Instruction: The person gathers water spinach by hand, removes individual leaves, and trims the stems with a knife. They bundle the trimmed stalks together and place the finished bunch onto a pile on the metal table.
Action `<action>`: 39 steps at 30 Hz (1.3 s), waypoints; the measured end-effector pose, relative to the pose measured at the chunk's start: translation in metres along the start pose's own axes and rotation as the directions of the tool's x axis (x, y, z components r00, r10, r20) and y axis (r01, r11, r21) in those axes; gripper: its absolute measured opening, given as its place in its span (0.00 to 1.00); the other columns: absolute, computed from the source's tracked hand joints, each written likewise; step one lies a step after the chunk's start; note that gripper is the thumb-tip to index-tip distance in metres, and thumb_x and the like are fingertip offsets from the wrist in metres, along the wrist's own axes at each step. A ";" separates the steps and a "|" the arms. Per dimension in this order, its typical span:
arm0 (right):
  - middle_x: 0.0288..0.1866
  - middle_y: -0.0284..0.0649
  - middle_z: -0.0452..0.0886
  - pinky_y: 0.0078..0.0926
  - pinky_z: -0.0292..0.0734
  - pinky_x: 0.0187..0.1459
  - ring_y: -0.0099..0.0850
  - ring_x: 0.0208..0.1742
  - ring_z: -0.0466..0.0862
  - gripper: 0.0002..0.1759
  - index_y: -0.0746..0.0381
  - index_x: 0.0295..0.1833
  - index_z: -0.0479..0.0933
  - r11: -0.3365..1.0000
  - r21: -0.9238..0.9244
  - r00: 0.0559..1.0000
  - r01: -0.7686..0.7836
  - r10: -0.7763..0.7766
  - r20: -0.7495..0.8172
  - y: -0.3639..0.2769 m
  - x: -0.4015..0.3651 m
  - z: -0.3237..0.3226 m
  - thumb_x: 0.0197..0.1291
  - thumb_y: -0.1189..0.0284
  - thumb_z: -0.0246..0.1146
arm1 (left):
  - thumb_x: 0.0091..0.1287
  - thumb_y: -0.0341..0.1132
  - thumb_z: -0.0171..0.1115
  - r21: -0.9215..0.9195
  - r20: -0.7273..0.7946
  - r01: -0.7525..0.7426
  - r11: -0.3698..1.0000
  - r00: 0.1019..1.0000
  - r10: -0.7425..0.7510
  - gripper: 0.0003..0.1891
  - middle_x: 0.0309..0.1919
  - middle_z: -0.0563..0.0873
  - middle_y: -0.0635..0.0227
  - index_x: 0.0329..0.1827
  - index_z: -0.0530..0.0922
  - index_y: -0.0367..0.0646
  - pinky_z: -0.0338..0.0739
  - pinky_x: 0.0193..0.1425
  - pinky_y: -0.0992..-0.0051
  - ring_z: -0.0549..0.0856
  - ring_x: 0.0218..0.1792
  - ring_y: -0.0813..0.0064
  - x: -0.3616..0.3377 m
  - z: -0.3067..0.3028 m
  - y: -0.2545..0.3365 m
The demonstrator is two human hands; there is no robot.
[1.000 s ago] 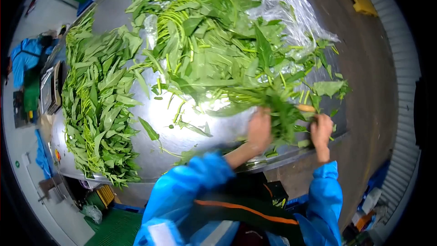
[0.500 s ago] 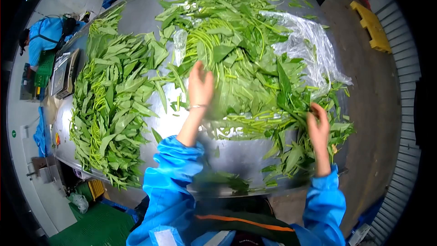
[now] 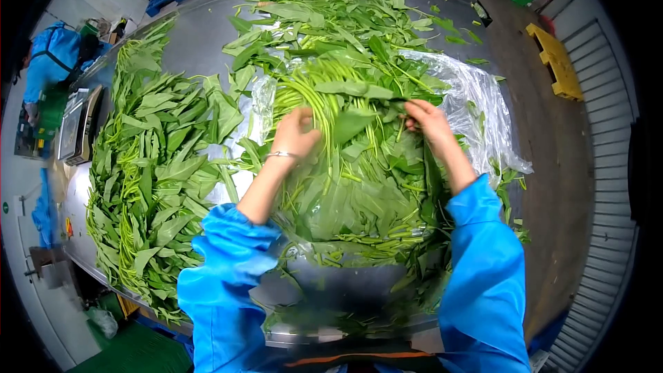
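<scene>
Leafy greens that look like water spinach (image 3: 338, 207) lie heaped in the middle of the metal table (image 3: 200, 34), partly on clear plastic. My left hand (image 3: 295, 137) is at the left edge of a bundle of pale green stems (image 3: 307, 93), fingers bent, with a gap between thumb and forefinger and nothing visible in it. Across the bundle, my right hand (image 3: 428, 124) pinches the dark end of a long water spinach leaf (image 3: 356, 88). That leaf stretches leftward over the stems. Some leaves between my hands are blurred.
A long pile of the same greens (image 3: 148, 173) covers the table's left side. Crumpled clear plastic (image 3: 476, 107) lies at the right. Beyond the left edge are a scale (image 3: 79, 124) and a person in blue (image 3: 52, 62). A yellow pallet (image 3: 556, 62) stands on the floor.
My right hand has moved up and left from the lower-right leaves and now pinches a leaf over the bundle. My left hand's fingers have bent in toward the stems. The view has shifted.
</scene>
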State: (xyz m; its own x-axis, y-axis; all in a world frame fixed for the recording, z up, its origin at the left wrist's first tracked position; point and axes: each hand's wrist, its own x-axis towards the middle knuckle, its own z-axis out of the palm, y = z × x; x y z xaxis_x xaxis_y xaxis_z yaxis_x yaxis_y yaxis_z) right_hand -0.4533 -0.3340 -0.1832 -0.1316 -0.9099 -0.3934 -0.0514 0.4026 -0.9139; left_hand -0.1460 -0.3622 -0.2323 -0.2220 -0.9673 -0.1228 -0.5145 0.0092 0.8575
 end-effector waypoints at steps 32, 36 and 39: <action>0.65 0.51 0.56 0.33 0.58 0.63 0.37 0.64 0.63 0.63 0.61 0.71 0.34 0.863 0.283 0.765 0.419 -0.503 0.402 -0.084 -0.157 0.082 0.40 0.67 0.75 | 0.42 0.33 0.74 -0.290 0.066 -0.235 0.928 0.962 0.264 0.51 0.54 0.70 0.54 0.68 0.50 0.38 0.66 0.61 0.64 0.71 0.56 0.62 -0.142 -0.036 0.182; 0.55 0.40 0.73 0.31 0.70 0.57 0.31 0.56 0.74 0.41 0.62 0.62 0.62 0.923 0.247 0.787 0.296 -0.382 0.485 -0.102 -0.235 0.080 0.41 0.71 0.74 | 0.39 0.40 0.76 0.088 0.003 -0.461 0.883 0.887 0.462 0.56 0.64 0.51 0.45 0.69 0.48 0.39 0.51 0.70 0.57 0.52 0.66 0.46 -0.196 -0.029 0.186; 0.66 0.46 0.61 0.45 0.46 0.67 0.39 0.67 0.61 0.44 0.61 0.66 0.59 0.739 -0.076 0.669 0.670 -0.556 0.492 -0.089 -0.280 0.091 0.43 0.60 0.71 | 0.56 0.45 0.65 -0.433 -0.051 -0.336 0.837 0.936 0.349 0.43 0.63 0.57 0.49 0.69 0.49 0.45 0.54 0.70 0.57 0.56 0.67 0.51 -0.235 -0.018 0.202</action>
State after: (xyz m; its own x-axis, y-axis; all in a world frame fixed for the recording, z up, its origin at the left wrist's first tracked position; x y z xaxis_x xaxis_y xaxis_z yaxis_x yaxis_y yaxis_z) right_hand -0.3219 -0.1240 -0.0006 0.4278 -0.8824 0.1959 -0.2012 -0.3043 -0.9311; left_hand -0.1829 -0.1372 -0.0212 -0.3450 -0.9148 0.2101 0.0024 0.2230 0.9748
